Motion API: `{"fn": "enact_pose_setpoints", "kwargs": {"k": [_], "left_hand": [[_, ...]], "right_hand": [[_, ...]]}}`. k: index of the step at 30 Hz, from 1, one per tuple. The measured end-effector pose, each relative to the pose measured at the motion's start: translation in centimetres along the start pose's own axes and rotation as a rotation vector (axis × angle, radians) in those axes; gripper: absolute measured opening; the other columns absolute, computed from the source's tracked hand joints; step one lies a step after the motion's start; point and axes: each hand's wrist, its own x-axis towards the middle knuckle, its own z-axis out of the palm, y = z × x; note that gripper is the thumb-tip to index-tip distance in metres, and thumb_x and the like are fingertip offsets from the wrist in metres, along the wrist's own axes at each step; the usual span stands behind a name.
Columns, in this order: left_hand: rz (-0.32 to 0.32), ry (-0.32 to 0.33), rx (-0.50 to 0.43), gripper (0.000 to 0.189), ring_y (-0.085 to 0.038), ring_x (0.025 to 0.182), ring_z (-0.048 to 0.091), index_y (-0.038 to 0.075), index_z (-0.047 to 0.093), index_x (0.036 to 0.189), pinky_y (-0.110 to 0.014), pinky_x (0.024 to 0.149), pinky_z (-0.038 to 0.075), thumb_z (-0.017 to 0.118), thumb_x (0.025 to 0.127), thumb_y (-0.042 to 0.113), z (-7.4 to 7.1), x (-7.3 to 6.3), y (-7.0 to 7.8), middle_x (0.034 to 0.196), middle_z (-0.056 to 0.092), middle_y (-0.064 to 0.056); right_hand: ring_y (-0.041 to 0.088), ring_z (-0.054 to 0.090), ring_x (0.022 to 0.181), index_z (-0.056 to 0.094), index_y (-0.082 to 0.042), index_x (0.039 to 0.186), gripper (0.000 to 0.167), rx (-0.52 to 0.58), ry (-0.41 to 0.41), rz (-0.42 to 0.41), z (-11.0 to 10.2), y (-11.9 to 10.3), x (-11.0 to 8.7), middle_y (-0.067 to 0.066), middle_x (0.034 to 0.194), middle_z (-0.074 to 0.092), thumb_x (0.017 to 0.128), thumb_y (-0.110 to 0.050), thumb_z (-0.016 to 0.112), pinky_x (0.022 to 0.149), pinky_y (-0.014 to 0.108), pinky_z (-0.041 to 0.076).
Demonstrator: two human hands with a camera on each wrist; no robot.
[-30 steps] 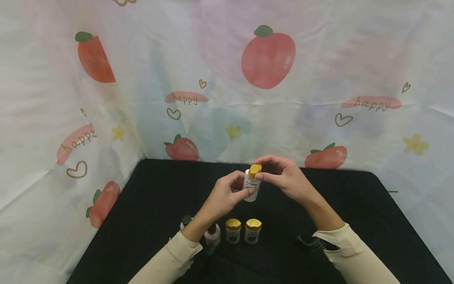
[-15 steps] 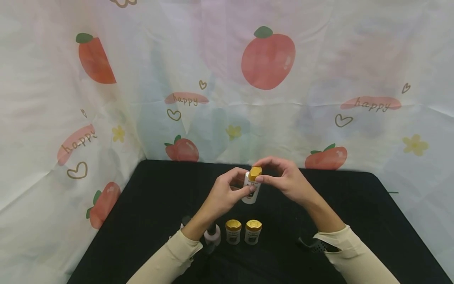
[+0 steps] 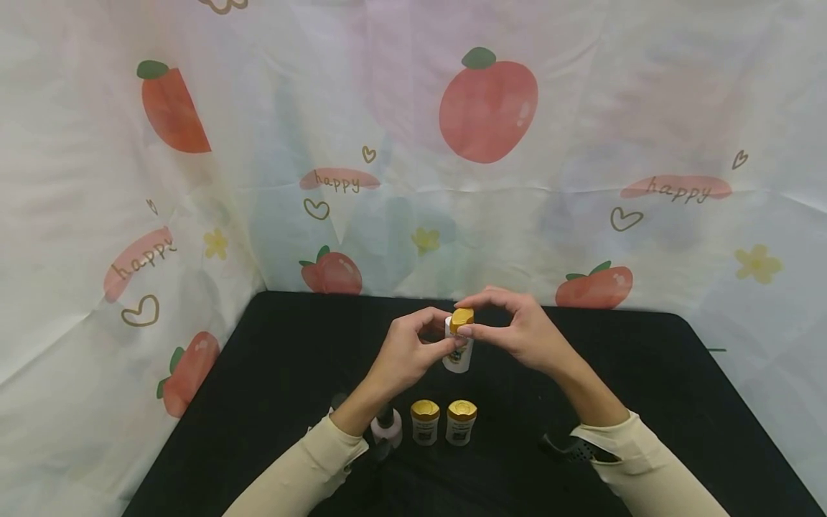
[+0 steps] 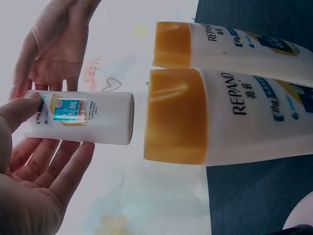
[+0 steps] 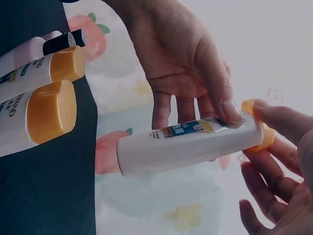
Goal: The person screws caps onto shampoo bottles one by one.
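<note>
A small white shampoo bottle (image 3: 458, 360) with a gold cap (image 3: 461, 320) is held up between both hands over the far part of the table. My left hand (image 3: 405, 356) grips its body, thumb pressed on the label side. From the other side my right hand (image 3: 525, 336) pinches the gold cap between thumb and fingers. In the right wrist view the cap (image 5: 267, 136) sits at the bottle's end and is mostly covered by those fingers. Two matching shampoo bottles, one on the left (image 3: 424, 426) and one on the right (image 3: 459, 426), stand upright nearer to me.
Beside the left forearm stands a pale pink bottle with a black top (image 3: 386, 429). Another dark-topped one (image 3: 339, 401) is mostly hidden behind that arm. A black cloth covers the table (image 3: 278, 373). Fruit-printed fabric (image 3: 400, 143) hangs behind and at the sides.
Both hands and the bottle have sunk slightly. The right fingers and the cap have shifted a little left, and the bottle's label has turned.
</note>
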Motion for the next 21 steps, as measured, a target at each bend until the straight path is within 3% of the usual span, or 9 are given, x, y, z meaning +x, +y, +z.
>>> {"fn": "enact_pose_setpoints", "kwargs": {"k": [9, 21], "left_hand": [[0.002, 0.011, 0.023, 0.029, -0.007, 0.096, 0.069, 0.015, 0.071, 0.12, -0.036, 0.088, 0.058, 0.077, 0.093, 0.02, 0.09, 0.04, -0.11, 0.104, 0.074, 0.004], [0.049, 0.059, 0.053, 0.025, -0.007, 0.089, 0.069, 0.013, 0.071, 0.113, -0.028, 0.083, 0.058, 0.079, 0.091, 0.02, 0.34, -0.06, -0.28, 0.096, 0.073, 0.003]], "right_hand": [[0.013, 0.06, 0.107, 0.073, -0.017, 0.116, 0.027, -0.018, 0.036, 0.033, 0.29, -0.29, -0.1, -0.007, 0.108, 0.068, 0.089, -0.017, 0.08, 0.103, 0.049, 0.041], [0.012, 0.062, 0.102, 0.074, -0.024, 0.112, 0.026, -0.041, 0.082, 0.056, 0.77, -0.29, -0.18, -0.008, 0.104, 0.069, 0.087, -0.021, 0.083, 0.098, 0.046, 0.046]]}}
